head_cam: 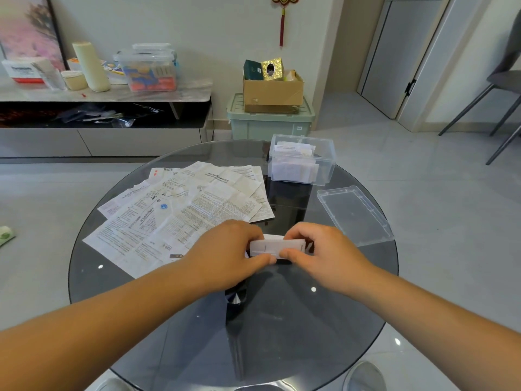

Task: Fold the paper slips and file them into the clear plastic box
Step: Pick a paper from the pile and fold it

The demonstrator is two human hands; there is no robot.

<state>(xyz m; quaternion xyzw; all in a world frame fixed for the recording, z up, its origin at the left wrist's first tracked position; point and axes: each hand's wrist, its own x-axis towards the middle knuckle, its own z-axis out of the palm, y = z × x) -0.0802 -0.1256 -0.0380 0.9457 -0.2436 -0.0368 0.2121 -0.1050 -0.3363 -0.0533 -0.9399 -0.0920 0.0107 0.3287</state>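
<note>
Head view: folded slip (pixel 277 246) pinched between fingers of left hand (pixel 225 255) and right hand (pixel 324 255).

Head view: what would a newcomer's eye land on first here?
The left hand and right hand pinch a folded slip over the near middle of the glass table. Printed sheets fan out on the left; the clear box, holding slips, stands at the far edge, its lid lying to the right.
</note>
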